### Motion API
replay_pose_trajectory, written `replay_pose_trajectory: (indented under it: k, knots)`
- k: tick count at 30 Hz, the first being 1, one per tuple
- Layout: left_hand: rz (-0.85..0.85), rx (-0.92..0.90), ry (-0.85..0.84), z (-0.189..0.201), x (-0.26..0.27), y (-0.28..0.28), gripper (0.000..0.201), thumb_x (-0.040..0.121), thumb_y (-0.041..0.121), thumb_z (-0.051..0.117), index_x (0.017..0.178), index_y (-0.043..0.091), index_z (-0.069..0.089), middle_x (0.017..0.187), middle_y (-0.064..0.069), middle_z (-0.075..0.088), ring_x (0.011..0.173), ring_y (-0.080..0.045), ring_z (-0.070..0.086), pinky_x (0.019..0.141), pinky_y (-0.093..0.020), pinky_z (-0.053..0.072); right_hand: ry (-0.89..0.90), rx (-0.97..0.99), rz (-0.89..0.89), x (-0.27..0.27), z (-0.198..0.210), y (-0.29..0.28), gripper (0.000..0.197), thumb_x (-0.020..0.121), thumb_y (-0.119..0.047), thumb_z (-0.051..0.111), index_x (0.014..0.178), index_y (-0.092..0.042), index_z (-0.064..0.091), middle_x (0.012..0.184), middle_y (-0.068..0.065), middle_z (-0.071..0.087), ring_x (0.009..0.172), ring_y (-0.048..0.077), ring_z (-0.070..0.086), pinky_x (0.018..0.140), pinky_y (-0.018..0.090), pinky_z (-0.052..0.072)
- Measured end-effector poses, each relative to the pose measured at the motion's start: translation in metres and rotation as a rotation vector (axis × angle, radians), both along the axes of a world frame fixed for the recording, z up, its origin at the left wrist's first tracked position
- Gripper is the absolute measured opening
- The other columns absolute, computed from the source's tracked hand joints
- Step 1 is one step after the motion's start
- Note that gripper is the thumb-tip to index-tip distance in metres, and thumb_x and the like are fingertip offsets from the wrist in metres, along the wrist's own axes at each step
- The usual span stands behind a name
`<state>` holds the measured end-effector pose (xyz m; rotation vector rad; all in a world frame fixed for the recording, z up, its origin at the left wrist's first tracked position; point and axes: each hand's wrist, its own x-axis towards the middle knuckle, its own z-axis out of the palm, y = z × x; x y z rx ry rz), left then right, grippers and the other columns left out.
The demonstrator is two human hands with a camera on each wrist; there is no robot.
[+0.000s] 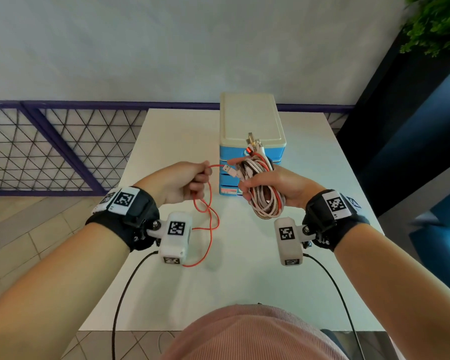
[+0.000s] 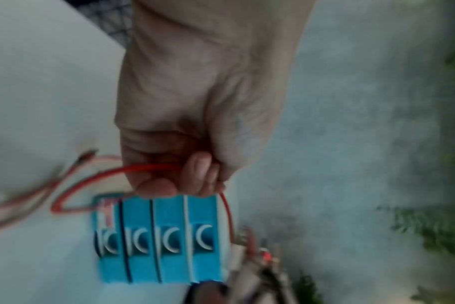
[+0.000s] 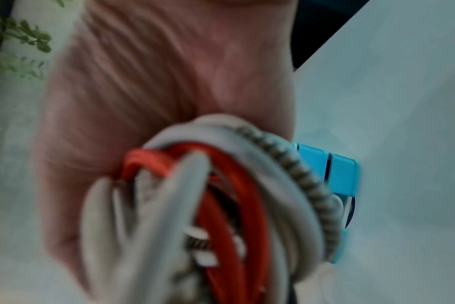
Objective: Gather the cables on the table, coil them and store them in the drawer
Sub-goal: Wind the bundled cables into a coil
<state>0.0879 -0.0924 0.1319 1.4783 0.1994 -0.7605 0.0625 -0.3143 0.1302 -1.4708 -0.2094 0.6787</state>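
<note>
1. Nearest the bench's (image 1: pixel 244 281) front edge, the slack of the red cable (image 1: pixel 210 229) hangs in loose loops from the left hand down to the bench top; this length is not yet coiled.
2. The left hand (image 1: pixel 178 183) is closed, fingers pinching that red cable, which runs across toward the right hand.
3. The right hand (image 1: pixel 278 187) is curled tightly round the bundle of coiled cables (image 1: pixel 264 197), white, braided and red, held above the bench.
4. No other loose cable shows on the bench, so gathering looks nearly done.
5. Toward the far edge stands the drawer unit (image 1: pixel 252 141); all its drawers look closed, so opening one and storing the bundle remain.
</note>
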Motion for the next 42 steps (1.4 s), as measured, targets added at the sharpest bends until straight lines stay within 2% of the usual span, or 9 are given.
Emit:
replay_pose_trajectory:
  k: [4,7,13,18,25,30,34,38,42]
  knots:
    - [0.109,-0.198,0.055,0.018,0.002,-0.012,0.03,0.101,0.018,0.029,0.08,0.016,0.05,0.054,0.007,0.041,0.038,-0.006,0.037,0.045,-0.017,0.043,-0.007,-0.056,-0.121,0.003,-0.002,0.008,0.057,0.092,-0.008,0.06,0.139,-0.03,0.038,0.078,0.009,0.062,0.068,0.02,0.061,0.072,0.036,0.054]
    - [0.09,-0.276,0.015,0.026,-0.001,-0.017,0.023,0.1,0.016,0.038,0.093,0.012,0.06,0.067,0.004,0.055,0.056,-0.007,0.055,0.059,-0.021,0.054,-0.024,-0.156,-0.165,0.004,-0.004,0.01,0.018,0.092,-0.03,0.062,0.105,-0.021,0.053,0.077,0.007,0.062,0.07,0.02,0.061,0.081,0.041,0.053]
    - [0.058,-0.223,-0.019,0.024,-0.014,-0.028,0.011,0.09,0.018,0.058,0.089,0.016,0.069,0.07,0.008,0.07,0.06,-0.003,0.067,0.061,-0.016,0.056,-0.008,-0.12,-0.221,0.005,-0.016,0.017,0.048,0.09,-0.056,0.049,0.105,-0.011,0.054,0.084,0.007,0.059,0.073,0.018,0.063,0.072,0.031,0.056]
    - [-0.027,-0.099,0.031,0.014,-0.026,-0.039,0.008,0.079,0.019,0.07,0.082,0.012,0.069,0.066,0.001,0.071,0.058,-0.005,0.067,0.063,-0.017,0.058,0.078,0.023,-0.21,-0.001,-0.02,0.025,0.09,0.075,-0.075,0.043,0.128,-0.003,0.054,0.112,0.021,0.064,0.098,0.032,0.065,0.089,0.042,0.054]
    - [-0.099,0.157,-0.12,0.007,-0.033,-0.044,0.02,0.081,0.029,0.072,0.079,0.012,0.063,0.06,0.003,0.065,0.042,-0.004,0.056,0.044,-0.016,0.049,0.063,0.006,-0.334,0.002,-0.017,0.029,0.024,0.083,-0.009,0.067,0.101,-0.01,0.052,0.075,0.012,0.058,0.062,0.025,0.062,0.065,0.042,0.056]
    - [-0.202,-0.033,-0.076,0.001,-0.038,-0.042,0.031,0.099,0.038,0.04,0.079,0.017,0.05,0.052,0.008,0.037,0.038,-0.006,0.024,0.037,-0.016,0.025,-0.129,-0.169,-0.695,0.019,-0.017,0.025,0.02,0.075,-0.012,0.062,0.093,-0.015,0.054,0.077,0.005,0.064,0.076,0.026,0.067,0.077,0.046,0.058]
    - [-0.448,-0.144,0.078,-0.016,-0.049,-0.027,0.031,0.103,0.025,0.03,0.086,0.016,0.054,0.059,0.007,0.042,0.05,-0.008,0.039,0.056,-0.018,0.041,-0.138,-0.005,-0.88,0.028,-0.006,0.009,0.014,0.08,-0.005,0.059,0.084,-0.016,0.052,0.075,0.008,0.068,0.074,0.028,0.069,0.074,0.049,0.058]
    - [-0.696,0.092,-0.001,-0.034,-0.051,-0.015,0.027,0.102,0.023,0.038,0.096,0.017,0.064,0.074,0.005,0.053,0.07,-0.01,0.054,0.077,-0.02,0.044,-0.025,0.228,-0.79,0.028,0.008,-0.004,0.006,0.087,-0.003,0.058,0.084,-0.008,0.057,0.074,0.008,0.07,0.072,0.02,0.071,0.075,0.04,0.058]
    - [-0.523,0.475,-0.419,-0.036,-0.035,-0.02,0.014,0.092,0.018,0.059,0.091,0.018,0.073,0.076,0.003,0.066,0.06,-0.007,0.053,0.065,-0.017,0.045,0.061,0.083,-0.526,0.017,0.012,-0.01,0.011,0.086,-0.012,0.063,0.091,-0.002,0.065,0.09,0.015,0.073,0.076,0.024,0.069,0.081,0.041,0.056]
